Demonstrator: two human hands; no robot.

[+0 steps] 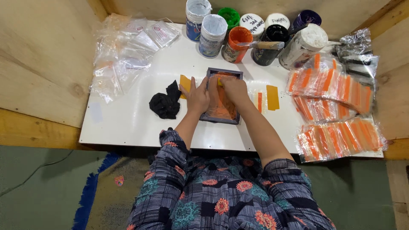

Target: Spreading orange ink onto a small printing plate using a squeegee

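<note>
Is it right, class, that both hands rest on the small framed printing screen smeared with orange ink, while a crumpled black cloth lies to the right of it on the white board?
Not quite. In the head view the left hand and right hand do rest on the orange-inked printing screen, but the crumpled black cloth lies to its left, not its right, on the white board.

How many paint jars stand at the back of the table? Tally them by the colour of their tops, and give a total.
White-topped jars: 5
Green jar: 1
Orange jar: 1
Black jar: 1
Purple jar: 1
Total: 9
</note>
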